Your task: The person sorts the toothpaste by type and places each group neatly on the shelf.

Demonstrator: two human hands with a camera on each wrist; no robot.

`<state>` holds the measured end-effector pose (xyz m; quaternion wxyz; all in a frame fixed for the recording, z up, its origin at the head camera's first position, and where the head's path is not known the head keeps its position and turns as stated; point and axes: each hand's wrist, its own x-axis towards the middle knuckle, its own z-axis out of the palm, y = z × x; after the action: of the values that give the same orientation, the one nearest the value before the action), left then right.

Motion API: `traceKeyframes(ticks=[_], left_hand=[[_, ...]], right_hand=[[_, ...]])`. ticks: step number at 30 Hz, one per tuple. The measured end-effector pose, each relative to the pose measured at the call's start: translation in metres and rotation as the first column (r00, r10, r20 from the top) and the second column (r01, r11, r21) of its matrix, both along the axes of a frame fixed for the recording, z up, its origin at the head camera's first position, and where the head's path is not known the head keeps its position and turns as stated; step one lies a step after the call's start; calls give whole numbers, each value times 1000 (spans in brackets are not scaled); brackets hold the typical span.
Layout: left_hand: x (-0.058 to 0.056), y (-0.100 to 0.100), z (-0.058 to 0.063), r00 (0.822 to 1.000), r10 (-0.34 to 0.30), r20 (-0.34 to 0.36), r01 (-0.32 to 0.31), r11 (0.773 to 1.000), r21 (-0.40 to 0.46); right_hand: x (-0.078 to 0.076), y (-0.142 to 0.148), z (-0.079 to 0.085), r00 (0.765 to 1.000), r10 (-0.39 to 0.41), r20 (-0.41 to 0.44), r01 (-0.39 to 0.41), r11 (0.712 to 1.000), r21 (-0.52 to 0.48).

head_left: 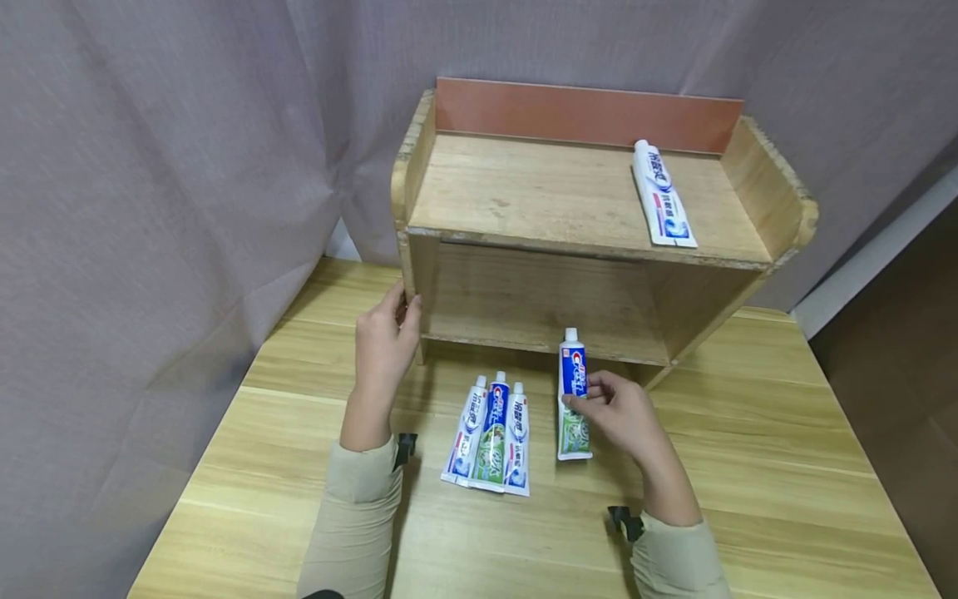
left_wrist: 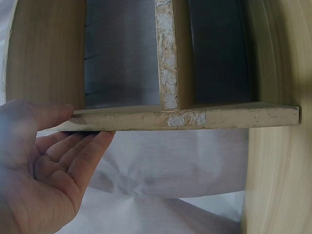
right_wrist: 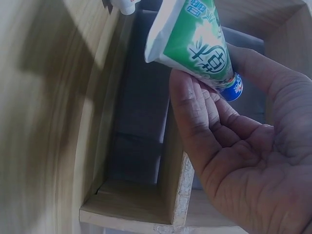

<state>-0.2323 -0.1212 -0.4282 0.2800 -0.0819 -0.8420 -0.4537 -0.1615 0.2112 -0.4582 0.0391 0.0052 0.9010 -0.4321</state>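
Observation:
A blue and green toothpaste tube (head_left: 574, 428) is pinched in my right hand (head_left: 621, 412), cap pointing toward the shelf, in front of the lower opening. In the right wrist view its green flat end (right_wrist: 195, 44) faces the camera. My left hand (head_left: 383, 337) grips the left side panel of the wooden shelf (head_left: 516, 187); the left wrist view shows thumb and fingers on either side of the panel edge (left_wrist: 141, 119). Between the hands on the table lie a blue and green tube (head_left: 494, 428) and two white tubes, one left (head_left: 467, 428), one right (head_left: 517, 441).
Another white toothpaste tube (head_left: 662, 195) lies on the shelf's top board, toward the right. A reddish-brown back strip (head_left: 584, 116) edges that board. Grey curtain (head_left: 187, 166) hangs behind and to the left. A dark brown surface (head_left: 891, 333) stands at the right of the wooden table (head_left: 786, 466).

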Motion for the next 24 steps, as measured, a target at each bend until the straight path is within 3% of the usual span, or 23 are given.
traceKeyframes(ticks=[24], left_hand=[[1, 0, 1, 1000, -7, -11, 7, 1000, -13]], right_hand=[[-9, 3, 1, 1000, -6, -1, 6, 1000, 27]])
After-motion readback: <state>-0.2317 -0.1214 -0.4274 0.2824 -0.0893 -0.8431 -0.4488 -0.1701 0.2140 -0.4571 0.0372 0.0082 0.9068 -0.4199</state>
